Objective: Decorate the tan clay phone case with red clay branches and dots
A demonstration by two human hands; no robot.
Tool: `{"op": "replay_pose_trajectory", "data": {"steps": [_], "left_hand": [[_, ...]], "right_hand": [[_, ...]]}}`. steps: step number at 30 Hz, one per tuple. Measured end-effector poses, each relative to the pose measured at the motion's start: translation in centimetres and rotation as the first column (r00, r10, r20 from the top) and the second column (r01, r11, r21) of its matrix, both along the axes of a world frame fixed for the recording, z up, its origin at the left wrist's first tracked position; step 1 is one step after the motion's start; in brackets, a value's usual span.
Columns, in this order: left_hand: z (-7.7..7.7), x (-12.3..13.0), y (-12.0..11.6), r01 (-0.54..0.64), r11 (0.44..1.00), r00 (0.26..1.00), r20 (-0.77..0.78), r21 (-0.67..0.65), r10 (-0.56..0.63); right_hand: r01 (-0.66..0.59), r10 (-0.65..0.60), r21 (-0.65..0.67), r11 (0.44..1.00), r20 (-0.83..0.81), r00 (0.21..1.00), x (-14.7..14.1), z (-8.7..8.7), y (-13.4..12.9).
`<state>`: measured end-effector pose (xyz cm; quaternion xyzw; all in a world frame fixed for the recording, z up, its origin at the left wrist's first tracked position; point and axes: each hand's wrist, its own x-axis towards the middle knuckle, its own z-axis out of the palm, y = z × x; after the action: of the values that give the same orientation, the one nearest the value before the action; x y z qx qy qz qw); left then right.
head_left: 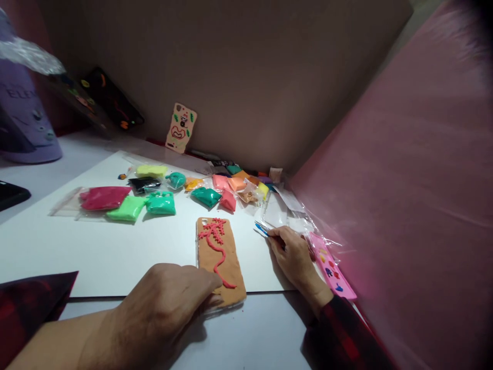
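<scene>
My left hand point(169, 295) grips the lower left edge of a phone case point(231, 257) covered in tan clay, with the thumb on top. A red clay stem winds up the case to several beaded red branches near its camera hole. To the right of the case, my right hand point(290, 254) is closed on a slim blue tool point(262, 229), its thin tip pointing left just over the white board. The rest of the tool is hidden in the fingers, so its exact kind cannot be told.
Bags of coloured clay, such as a dark pink bag point(106, 198) and a green bag point(160, 203), lie across the white board point(162, 246). A pink tray point(344, 285) with clay bits sits at right. Behind stand a decorated case point(181, 128) and a purple container point(26, 118).
</scene>
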<state>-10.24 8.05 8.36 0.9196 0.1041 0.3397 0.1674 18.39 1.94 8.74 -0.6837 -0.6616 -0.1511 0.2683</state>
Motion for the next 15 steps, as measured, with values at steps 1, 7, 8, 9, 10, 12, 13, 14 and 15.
{"op": "replay_pose_trajectory", "data": {"steps": [1, 7, 8, 9, 10, 12, 13, 14, 15], "left_hand": [[0.14, 0.02, -0.01, -0.002, 1.0, 1.0, 0.03, 0.002, 0.002], [0.9, 0.19, 0.12, 0.082, 0.997, 0.989, 0.125, 0.003, -0.082], [0.85, 0.22, 0.26, 0.101, 0.995, 0.988, 0.12, 0.002, -0.101], [0.75, 0.25, 0.42, 0.117, 0.993, 0.986, 0.119, 0.008, -0.117], [0.61, 0.28, 0.57, 0.124, 0.992, 0.985, 0.123, 0.015, -0.125], [0.33, 0.35, 0.82, 0.132, 0.991, 0.98, 0.146, 0.029, -0.135], [0.23, 0.38, 0.89, 0.143, 0.989, 0.976, 0.165, 0.03, -0.146], [0.17, 0.4, 0.91, 0.153, 0.988, 0.97, 0.185, 0.027, -0.155], [0.15, 0.43, 0.89, 0.161, 0.987, 0.967, 0.197, 0.017, -0.162]], "right_hand": [[0.0, 0.0, 0.001, 1.0, -0.002, 1.0, -0.02, 0.0, 0.0], [-0.01, 0.01, -0.006, 1.0, -0.008, 1.0, -0.3, 0.16, -0.04], [-0.015, 0.015, -0.008, 1.0, -0.01, 1.0, -0.32, 0.16, -0.03], [-0.021, 0.021, -0.009, 1.0, -0.013, 1.0, -0.31, 0.15, -0.01], [-0.027, 0.027, -0.01, 1.0, -0.017, 0.999, -0.27, 0.1, 0.02], [-0.04, 0.04, -0.007, 0.999, -0.028, 0.999, -0.14, -0.04, 0.12], [-0.048, 0.047, -0.003, 0.999, -0.035, 0.998, -0.05, -0.13, 0.19], [-0.055, 0.055, 0.0, 0.998, -0.04, 0.998, 0.04, -0.22, 0.28], [-0.061, 0.061, -0.003, 0.998, -0.043, 0.997, 0.12, -0.31, 0.36]]}}
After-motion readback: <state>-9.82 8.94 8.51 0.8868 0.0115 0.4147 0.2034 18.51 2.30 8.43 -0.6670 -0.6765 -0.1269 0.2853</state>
